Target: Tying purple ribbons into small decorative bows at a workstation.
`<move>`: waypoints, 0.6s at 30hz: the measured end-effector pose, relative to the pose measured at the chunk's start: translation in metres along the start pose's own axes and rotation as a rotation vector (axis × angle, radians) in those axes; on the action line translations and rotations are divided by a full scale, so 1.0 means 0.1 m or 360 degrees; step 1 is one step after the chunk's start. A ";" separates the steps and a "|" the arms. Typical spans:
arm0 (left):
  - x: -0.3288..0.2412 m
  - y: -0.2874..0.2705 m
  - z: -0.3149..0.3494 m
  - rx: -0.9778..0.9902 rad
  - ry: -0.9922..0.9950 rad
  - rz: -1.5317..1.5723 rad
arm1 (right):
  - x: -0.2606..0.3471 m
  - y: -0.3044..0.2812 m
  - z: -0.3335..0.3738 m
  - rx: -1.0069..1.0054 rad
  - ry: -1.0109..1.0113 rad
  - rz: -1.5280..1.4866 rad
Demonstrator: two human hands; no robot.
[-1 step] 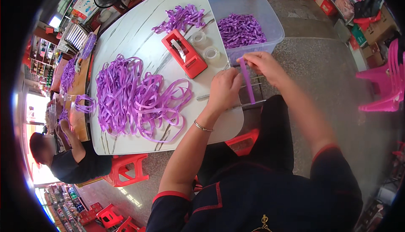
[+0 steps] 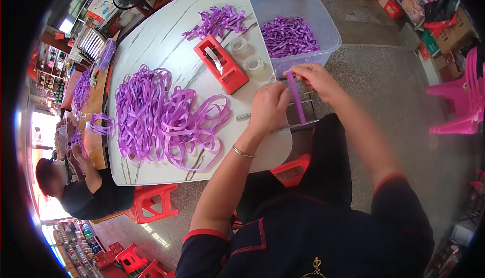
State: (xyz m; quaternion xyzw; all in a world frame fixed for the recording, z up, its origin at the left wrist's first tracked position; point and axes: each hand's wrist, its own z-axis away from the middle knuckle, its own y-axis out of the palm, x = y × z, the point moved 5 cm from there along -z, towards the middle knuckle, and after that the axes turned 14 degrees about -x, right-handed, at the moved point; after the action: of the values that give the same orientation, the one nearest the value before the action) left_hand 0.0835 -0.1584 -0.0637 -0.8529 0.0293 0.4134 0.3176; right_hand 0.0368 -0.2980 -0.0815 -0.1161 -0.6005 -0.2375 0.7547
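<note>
At the table's right corner, my right hand (image 2: 313, 78) pinches the upper end of a purple ribbon (image 2: 297, 98). The ribbon runs down as a narrow strip to a thin metal rod (image 2: 303, 123) sticking out past the table edge. My left hand (image 2: 272, 102) is closed, knuckles up, just left of the ribbon and over the rods; its fingertips and anything in them are hidden. Left of it on the marbled table (image 2: 166, 40) lies a big heap of purple ribbon loops (image 2: 144, 113). A red tape dispenser (image 2: 222, 68) stands beyond my left hand.
Two clear tape rolls (image 2: 252, 64) sit beside the dispenser, near a smaller pile of folded purple ribbons (image 2: 217, 21). A clear plastic bin (image 2: 328, 30) holding many purple ribbon pieces adjoins the table. Another person (image 2: 76, 187) sits at the left beside a red stool (image 2: 154, 202).
</note>
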 end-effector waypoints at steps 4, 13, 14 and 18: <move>0.00 0.02 0.02 0.0063 -0.0085 0.0009 | -0.50 -0.10 -0.19 -0.0065 0.0178 0.0048; -0.14 0.00 0.02 0.0170 0.0266 -0.0209 | -1.01 -0.12 0.66 -0.0188 -0.0099 0.0120; -0.14 0.01 0.03 0.0205 0.0262 -0.0230 | -1.00 -0.10 0.80 -0.0197 -0.0098 0.0121; -0.12 0.03 0.03 0.0252 0.0247 -0.0290 | -0.98 -0.02 1.06 -0.0355 -0.0085 -0.0119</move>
State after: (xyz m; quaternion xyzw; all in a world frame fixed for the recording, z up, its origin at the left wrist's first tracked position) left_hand 0.0726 -0.1613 -0.0583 -0.8537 0.0085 0.3120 0.4168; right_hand -0.0704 -0.2300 -0.1491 -0.1832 -0.5941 -0.3276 0.7114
